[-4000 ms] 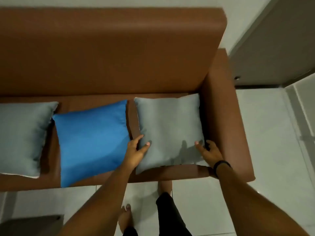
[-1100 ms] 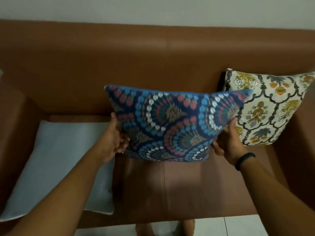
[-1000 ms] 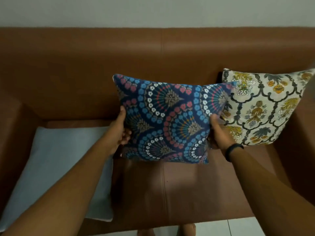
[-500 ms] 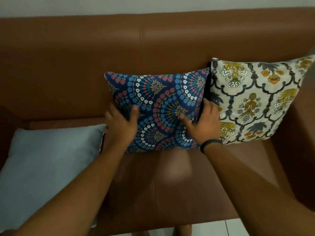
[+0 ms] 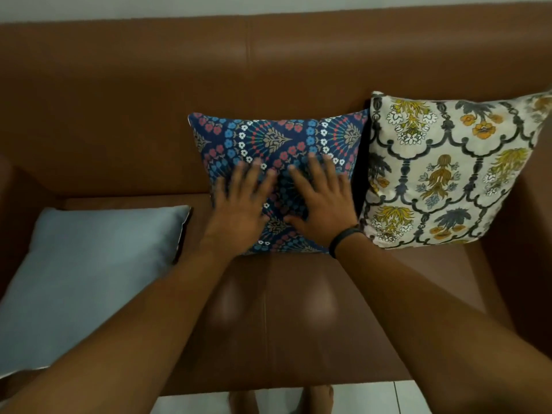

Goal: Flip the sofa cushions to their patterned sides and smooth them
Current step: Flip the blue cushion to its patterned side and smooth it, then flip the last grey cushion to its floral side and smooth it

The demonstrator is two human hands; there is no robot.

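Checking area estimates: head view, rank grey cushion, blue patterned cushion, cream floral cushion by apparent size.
1. grey cushion, though it lies nearer the camera, so unsure.
2. cream floral cushion, cut by the frame edge.
3. blue patterned cushion, partly covered by the left hand and right hand.

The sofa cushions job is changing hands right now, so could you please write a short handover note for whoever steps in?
Left hand and right hand: both open, flat, fingers spread, pressing on the blue patterned cushion; neither grips anything.
Positions: the blue patterned cushion leans on the brown sofa backrest at the middle; the cream floral cushion leans beside it at the right end; the plain grey cushion lies flat on the seat at the left.
Done: two cushions show their patterned sides.
Left: finish smoothing the blue one, then flip the grey cushion, prop it and smooth it.
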